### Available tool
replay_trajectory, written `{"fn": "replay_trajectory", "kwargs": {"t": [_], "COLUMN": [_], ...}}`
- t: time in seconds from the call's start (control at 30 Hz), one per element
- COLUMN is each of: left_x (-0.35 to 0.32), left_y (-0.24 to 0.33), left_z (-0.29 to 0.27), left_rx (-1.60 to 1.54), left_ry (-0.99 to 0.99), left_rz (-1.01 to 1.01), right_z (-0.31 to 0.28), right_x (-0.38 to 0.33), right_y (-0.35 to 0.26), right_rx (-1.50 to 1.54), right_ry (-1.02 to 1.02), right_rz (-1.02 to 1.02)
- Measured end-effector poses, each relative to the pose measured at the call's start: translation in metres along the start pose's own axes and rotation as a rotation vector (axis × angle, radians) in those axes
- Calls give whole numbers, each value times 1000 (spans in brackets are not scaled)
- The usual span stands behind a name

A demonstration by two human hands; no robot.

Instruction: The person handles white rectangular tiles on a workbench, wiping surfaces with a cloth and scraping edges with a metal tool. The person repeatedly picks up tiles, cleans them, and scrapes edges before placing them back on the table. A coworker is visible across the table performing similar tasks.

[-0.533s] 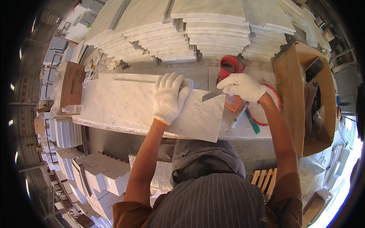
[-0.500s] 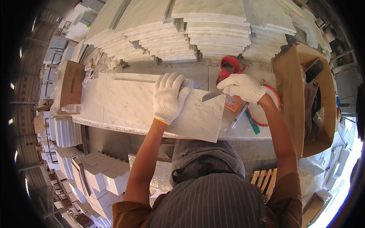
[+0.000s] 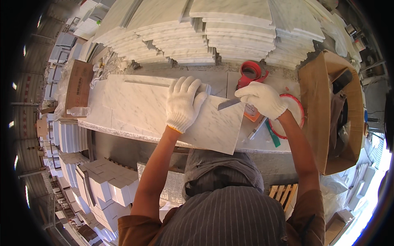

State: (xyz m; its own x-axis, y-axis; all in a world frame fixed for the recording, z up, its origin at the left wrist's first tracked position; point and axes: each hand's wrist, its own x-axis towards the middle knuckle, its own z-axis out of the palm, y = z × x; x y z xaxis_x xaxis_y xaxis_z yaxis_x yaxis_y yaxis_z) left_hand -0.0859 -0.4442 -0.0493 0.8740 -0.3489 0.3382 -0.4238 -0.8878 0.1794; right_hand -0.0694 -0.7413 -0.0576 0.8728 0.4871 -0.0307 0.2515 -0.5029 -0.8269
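Note:
In a white knit glove, my left hand (image 3: 183, 102) lies with its palm on a white, grey-veined marble slab (image 3: 219, 131). Its fingers reach over a narrow pale strip (image 3: 150, 81) along the slab's far side, and the thumb is apart. My gloved right hand (image 3: 260, 98) pinches a flat grey metal blade (image 3: 230, 103) with a slanted end. The blade sits low over the slab's right end; whether it touches the surface I cannot tell. Just behind this hand is a red tape dispenser (image 3: 251, 71). Beside it lie an orange-and-white packet (image 3: 252, 112) and a red-rimmed ring (image 3: 302, 111).
Tall stacks of marble slabs (image 3: 240, 30) line the far side of the bench. An opened cardboard box (image 3: 314, 123) holding dark items stands right; a closed carton (image 3: 79, 84) and clear bottle (image 3: 78, 111) are left. A marker (image 3: 256, 129) and green strip (image 3: 273, 133) lie near the front edge.
My right hand has shifted slightly, and more of the blade shows beyond the fingertips. The left hand stays on the slab. The whole view has tilted a little.

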Motion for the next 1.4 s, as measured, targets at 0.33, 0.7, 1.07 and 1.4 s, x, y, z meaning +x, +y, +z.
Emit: {"fn": "replay_trajectory", "kwargs": {"t": [0.33,0.7,1.07,1.4], "left_x": [0,-2,-3,-3], "left_y": [-1,0,-1,-4], "left_z": [2,5,5,7], "left_rx": [-4,13,24,32], "left_ry": [26,25,33,26], "left_rz": [11,-17,-21,-50], "right_z": [5,9,9,2], "right_x": [-13,-17,-32,-11], "right_y": [2,-5,-11,-6], "right_rx": [-2,56,192,220], "right_ry": [70,135,84,1], "right_rz": [28,6,185,132]}}
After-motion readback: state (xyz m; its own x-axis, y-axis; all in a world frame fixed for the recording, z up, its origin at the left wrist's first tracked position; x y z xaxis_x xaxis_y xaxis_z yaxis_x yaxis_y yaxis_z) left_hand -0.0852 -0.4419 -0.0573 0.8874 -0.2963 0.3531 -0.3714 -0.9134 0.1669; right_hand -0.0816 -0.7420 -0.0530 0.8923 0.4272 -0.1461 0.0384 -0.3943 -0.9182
